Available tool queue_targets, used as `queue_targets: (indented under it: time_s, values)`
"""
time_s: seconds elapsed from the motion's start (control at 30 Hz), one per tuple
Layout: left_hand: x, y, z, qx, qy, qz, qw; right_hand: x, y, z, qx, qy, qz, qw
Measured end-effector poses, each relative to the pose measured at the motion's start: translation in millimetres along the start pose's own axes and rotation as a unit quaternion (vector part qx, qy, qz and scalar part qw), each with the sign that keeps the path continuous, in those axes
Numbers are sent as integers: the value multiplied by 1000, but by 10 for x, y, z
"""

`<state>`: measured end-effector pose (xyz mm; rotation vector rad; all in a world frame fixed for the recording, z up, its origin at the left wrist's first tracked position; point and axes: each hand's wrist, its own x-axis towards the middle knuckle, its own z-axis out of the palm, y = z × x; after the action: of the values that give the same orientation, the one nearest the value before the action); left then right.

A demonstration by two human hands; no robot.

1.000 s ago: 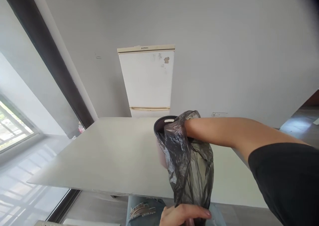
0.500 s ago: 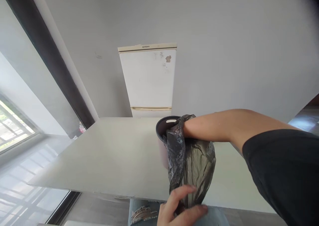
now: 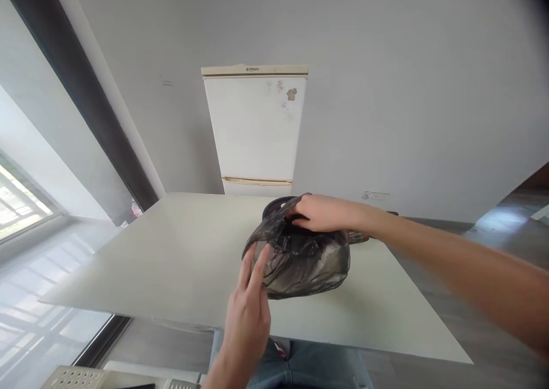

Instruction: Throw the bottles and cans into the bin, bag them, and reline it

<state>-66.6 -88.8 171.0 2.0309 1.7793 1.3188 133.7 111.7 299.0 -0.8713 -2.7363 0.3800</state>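
Note:
A thin dark grey plastic bag (image 3: 304, 260) covers a small bin (image 3: 274, 206) that stands on the pale table (image 3: 180, 263); only the bin's dark far rim shows. My right hand (image 3: 323, 213) reaches over the top and grips the bag at the bin's mouth, fingers curled on the plastic. My left hand (image 3: 249, 306) rises from below with its fingers straight and together, their tips touching the bag's left side.
A white two-door fridge (image 3: 255, 128) stands against the grey wall behind the table. A window (image 3: 21, 200) and a dark frame post run along the left. My jeans show under the table's near edge. A pale perforated object (image 3: 72, 377) lies at bottom left.
The bag hung long from my right forearm; now it is bunched down over the bin. My right hand came out to the bag's top, and my left hand moved up to its left side.

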Motion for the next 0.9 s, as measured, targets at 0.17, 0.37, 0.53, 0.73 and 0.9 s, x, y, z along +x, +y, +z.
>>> queue_targets:
  time_s: [0.17,0.37,0.53,0.73,0.9]
  values:
    - [323,-125,-37,2,-4,-34,999,-238,151,-91,-46,118,35,991]
    - [807,-367,47,-3,-19,-79,997,-109,485,-35,38,81,101,991]
    - [984,-647,249,-76,-78,-117,987,25,825,40,212,-3,191,958]
    - [734,-845,390,-127,-215,-185,950,-411,963,298,472,29,238,848]
    - [479,-785,304,-65,-58,-187,978,-1007,721,703,511,228,296,774]
